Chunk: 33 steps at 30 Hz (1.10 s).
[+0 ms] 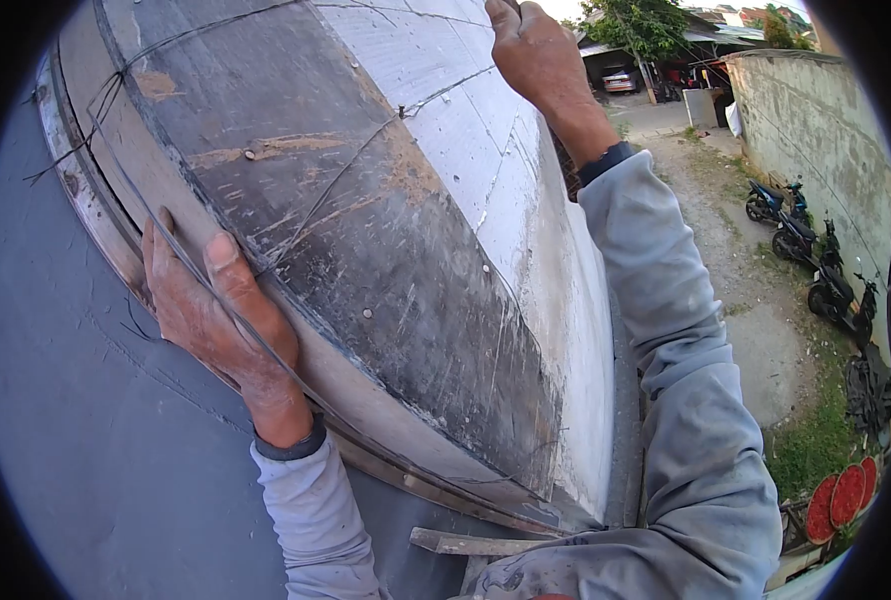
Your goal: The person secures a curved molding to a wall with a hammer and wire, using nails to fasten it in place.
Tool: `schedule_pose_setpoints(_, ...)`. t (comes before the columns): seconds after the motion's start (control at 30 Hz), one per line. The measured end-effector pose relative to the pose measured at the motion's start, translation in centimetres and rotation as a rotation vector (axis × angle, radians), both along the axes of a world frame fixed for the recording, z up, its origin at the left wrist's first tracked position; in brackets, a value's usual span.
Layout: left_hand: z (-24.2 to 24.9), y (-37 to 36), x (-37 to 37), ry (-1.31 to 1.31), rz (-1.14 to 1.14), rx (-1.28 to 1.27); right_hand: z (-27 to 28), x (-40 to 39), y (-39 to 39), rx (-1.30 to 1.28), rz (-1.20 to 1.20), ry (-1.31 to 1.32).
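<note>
A large curved form of worn dark and white panels (386, 200) fills the middle of the head view, with thin wires (336, 175) stretched across its face. My left hand (216, 310) presses on the lower left edge of the form, thumb up on the panel, fingers closed over a wire that runs along the wooden rim (96, 190). My right hand (536, 50) reaches up to the top edge and grips there; what it holds is hidden by the fingers. Both arms wear grey long sleeves.
A smooth grey surface (76, 440) lies to the left and below. Far below on the right are a dirt lane (746, 300), parked motorbikes (816, 260) along a concrete wall (826, 120), and red round objects (846, 495). A wooden strip (476, 545) juts out near my chest.
</note>
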State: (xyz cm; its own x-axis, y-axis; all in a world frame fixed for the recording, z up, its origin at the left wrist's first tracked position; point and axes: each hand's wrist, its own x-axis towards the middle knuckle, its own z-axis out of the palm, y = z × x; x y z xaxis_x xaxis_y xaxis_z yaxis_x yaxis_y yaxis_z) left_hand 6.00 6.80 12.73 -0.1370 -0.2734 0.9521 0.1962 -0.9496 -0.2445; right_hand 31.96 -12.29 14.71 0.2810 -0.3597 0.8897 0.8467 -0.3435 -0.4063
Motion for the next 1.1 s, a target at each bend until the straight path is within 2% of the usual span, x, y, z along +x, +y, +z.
schedule_pose_setpoints(0.07, -0.2, -0.2, -0.2, 0.009, -0.021, -0.003, -0.9, -0.5, 1.2, -0.293, 0.034, 0.243)
schedule_pose_setpoints(0.1, -0.2, -0.4, -0.4, 0.027, -0.037, -0.022, -2.2, -1.4, 1.6, -0.619, -0.015, 0.258)
schedule_pose_setpoints(0.13, -0.1, -0.5, -0.2, 0.033, -0.063, -0.039, -2.0, -1.6, 1.6, -0.630, 0.076, 0.292)
schedule_pose_setpoints(0.2, -0.3, -0.7, -0.1, 0.038, -0.057, -0.048, -1.4, -1.4, 0.4, -0.578, 0.051, 0.306)
schedule_pose_setpoints(0.23, -0.3, -0.5, -0.2, 0.038, -0.039, -0.055, -0.8, -1.8, 0.1, -0.540, -0.037, 0.273)
schedule_pose_setpoints(0.33, -0.1, -0.5, 0.2, -0.011, -0.084, -0.015, -0.2, 0.1, 0.7, -0.100, -0.047, -0.051)
schedule_pose_setpoints(0.37, 0.0, -0.4, 0.1, -0.009, -0.074, -0.020, -0.5, 0.3, 1.1, -0.092, -0.014, -0.077)
schedule_pose_setpoints(0.4, 0.0, -0.4, 0.1, -0.011, -0.074, -0.023, -1.2, 0.3, 1.7, -0.097, -0.006, -0.074)
schedule_pose_setpoints(0.47, 0.0, -0.6, 0.2, -0.004, -0.089, -0.016, -2.5, -0.6, 2.0, -0.638, -0.018, 0.236)
schedule_pose_setpoints(0.53, 0.1, -0.5, -0.1, -0.001, -0.058, -0.013, -2.0, -0.9, 0.4, -0.645, 0.003, 0.287)
schedule_pose_setpoints(0.6, 0.1, -0.5, -0.1, -0.008, -0.048, -0.010, -1.1, -1.2, -0.5, -0.446, 0.031, 0.261)
schedule_pose_setpoints(0.67, 0.1, -0.4, 0.0, -0.001, -0.012, -0.012, -0.9, -0.5, -0.1, -0.143, 0.035, 0.021)
schedule_pose_setpoints(0.73, -0.1, -0.4, -0.2, 0.012, 0.002, -0.027, -2.5, -1.6, 1.2, -0.452, 0.084, 0.343)
schedule_pose_setpoints(0.77, 0.1, -0.4, -0.1, 0.021, 0.004, -0.032, -3.1, -1.6, 1.7, -0.619, 0.101, 0.310)
schedule_pose_setpoints(0.8, 0.1, -0.5, 0.1, 0.018, -0.013, -0.025, -2.8, -1.5, 0.8, -0.668, 0.095, 0.334)
schedule_pose_setpoints(0.87, 0.0, -0.3, 0.2, 0.002, 0.008, -0.041, -2.0, -2.5, -0.4, -0.575, 0.099, 0.356)
schedule_pose_setpoints(0.97, -0.2, -0.5, 0.2, 0.014, -0.018, -0.069, -2.3, -0.9, 0.7, -0.109, 0.103, 0.153)
schedule_pose_setpoints(1.0, -0.3, -0.5, 0.2, 0.012, -0.013, -0.073, -2.7, -1.0, 1.2, -0.113, 0.108, 0.151)
schedule_pose_setpoints(1.07, -0.3, -0.9, 0.2, 0.030, -0.009, -0.097, -3.7, -1.2, 1.9, -0.582, 0.062, 0.283)
schedule_pose_setpoints(1.1, -0.3, -0.9, 0.1, 0.038, -0.014, -0.086, -4.1, -1.0, 1.5, -0.570, 0.061, 0.292)
